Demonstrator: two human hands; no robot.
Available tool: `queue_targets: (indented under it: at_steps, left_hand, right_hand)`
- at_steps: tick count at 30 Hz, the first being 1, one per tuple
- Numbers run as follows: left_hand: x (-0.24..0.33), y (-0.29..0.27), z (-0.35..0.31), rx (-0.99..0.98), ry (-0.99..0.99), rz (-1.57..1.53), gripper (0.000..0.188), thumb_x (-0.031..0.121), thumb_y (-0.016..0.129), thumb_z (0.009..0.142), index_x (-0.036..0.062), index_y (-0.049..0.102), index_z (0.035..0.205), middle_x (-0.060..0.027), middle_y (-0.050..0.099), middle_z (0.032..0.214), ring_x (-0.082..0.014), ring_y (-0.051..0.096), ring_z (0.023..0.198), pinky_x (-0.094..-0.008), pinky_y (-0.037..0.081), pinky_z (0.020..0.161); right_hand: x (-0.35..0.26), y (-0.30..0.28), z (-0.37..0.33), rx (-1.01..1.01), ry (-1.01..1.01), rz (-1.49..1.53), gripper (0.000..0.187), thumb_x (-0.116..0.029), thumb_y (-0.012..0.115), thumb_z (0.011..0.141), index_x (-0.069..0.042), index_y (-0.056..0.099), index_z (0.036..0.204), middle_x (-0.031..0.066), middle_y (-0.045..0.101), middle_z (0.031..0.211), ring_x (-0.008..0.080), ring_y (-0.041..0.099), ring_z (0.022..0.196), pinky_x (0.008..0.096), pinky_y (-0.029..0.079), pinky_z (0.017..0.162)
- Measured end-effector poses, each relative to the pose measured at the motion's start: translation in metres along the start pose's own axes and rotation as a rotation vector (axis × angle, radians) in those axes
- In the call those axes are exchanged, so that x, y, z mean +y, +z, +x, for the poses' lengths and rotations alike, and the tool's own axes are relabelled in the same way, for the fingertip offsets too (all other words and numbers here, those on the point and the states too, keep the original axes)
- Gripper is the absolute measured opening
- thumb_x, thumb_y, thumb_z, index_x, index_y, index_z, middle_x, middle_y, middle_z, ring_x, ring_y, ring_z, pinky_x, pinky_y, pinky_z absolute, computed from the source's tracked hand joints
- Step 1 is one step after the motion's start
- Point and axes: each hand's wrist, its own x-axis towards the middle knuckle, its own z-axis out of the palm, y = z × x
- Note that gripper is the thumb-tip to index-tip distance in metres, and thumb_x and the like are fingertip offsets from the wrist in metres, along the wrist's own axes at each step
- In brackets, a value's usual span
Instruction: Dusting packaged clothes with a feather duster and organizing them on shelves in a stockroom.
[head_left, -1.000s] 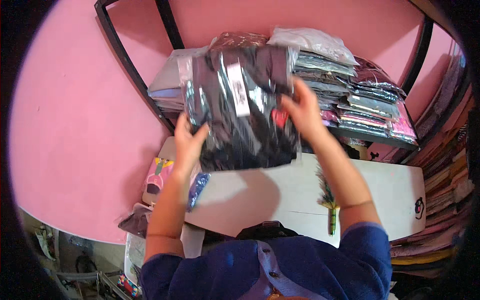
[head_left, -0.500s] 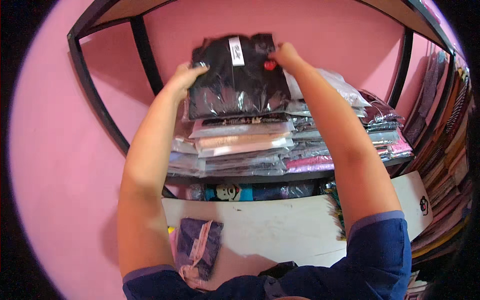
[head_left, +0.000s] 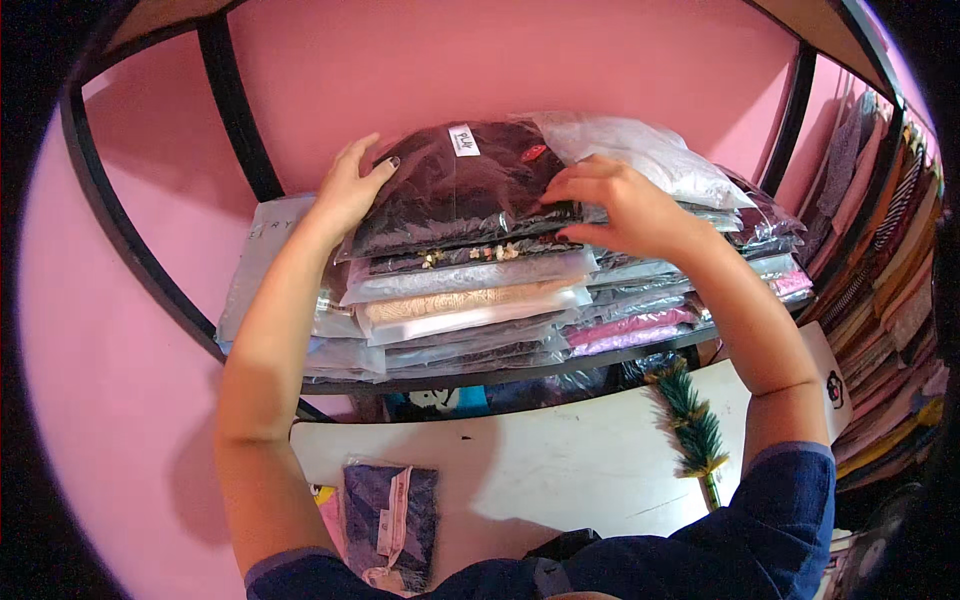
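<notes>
A folded black garment in a transparent plastic bag [head_left: 470,185], with a white tag and a small red patch, lies on top of a stack of bagged garments [head_left: 470,305] on a shelf. Along its left edge is my left hand [head_left: 350,190], fingers apart and thumb at the plastic. My right hand [head_left: 620,208] is at the right edge of the bag, its fingers loosely bent and spread, not wrapped round anything. Just below the black garment are bagged pieces with floral trim, grey lace and beige fabric.
Bagged white clothing [head_left: 660,165] tops another stack to the right. A grey bag [head_left: 260,265] lies at the shelf's left. Below stands a white table [head_left: 560,450] with a bagged purple garment [head_left: 420,520] and a green feathery duster [head_left: 690,420]. Clothes hang [head_left: 890,280] at right.
The black bagged garment has come down from upright between my hands to lying on the stack. Both hands have loosened from it. The view has shifted, showing the duster and the grey bag.
</notes>
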Motion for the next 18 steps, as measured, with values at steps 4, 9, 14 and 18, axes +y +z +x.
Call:
queue_targets:
  at_steps: [4,9,14,18]
  left_hand:
    - [0.022,0.006,-0.054,0.086,0.746,0.714,0.050,0.023,0.059,0.086,0.0075,0.046,0.132,-0.0147,0.044,0.137,-0.0312,0.041,0.126,-0.0415,0.032,0.105]
    - [0.020,0.033,-0.090,-0.038,0.855,1.008,0.053,0.022,0.061,0.082,0.0080,0.047,0.131,-0.0122,0.046,0.135,-0.0314,0.043,0.125,-0.0456,0.031,0.106]
    - [0.016,0.032,-0.095,0.077,0.749,1.109,0.059,0.016,0.061,0.079,0.0086,0.043,0.134,-0.0139,0.045,0.136,-0.0307,0.041,0.126,-0.0466,0.030,0.107]
    - [0.002,0.026,-0.093,0.096,0.706,1.161,0.065,0.005,0.057,0.074,0.0087,0.039,0.136,-0.0160,0.044,0.136,-0.0305,0.044,0.125,-0.0423,0.040,0.101]
  right_hand:
    - [-0.002,-0.004,-0.012,0.091,-0.035,-0.032,0.042,-0.016,0.072,0.070,-0.006,0.062,0.110,0.0134,0.062,0.108,0.0321,0.055,0.102,0.0410,0.044,0.090]
    - [0.004,0.000,-0.022,0.065,0.015,-0.080,0.047,-0.010,0.071,0.069,-0.007,0.060,0.114,0.0123,0.061,0.114,0.0318,0.054,0.108,0.0416,0.043,0.093]
    - [0.008,0.010,-0.030,0.143,0.014,-0.161,0.044,-0.014,0.070,0.072,-0.008,0.061,0.114,0.0097,0.062,0.113,0.0290,0.055,0.108,0.0406,0.043,0.093]
    - [0.006,0.017,-0.035,0.221,-0.023,-0.260,0.043,-0.018,0.071,0.072,-0.009,0.062,0.112,0.0072,0.064,0.111,0.0255,0.055,0.107,0.0391,0.043,0.092]
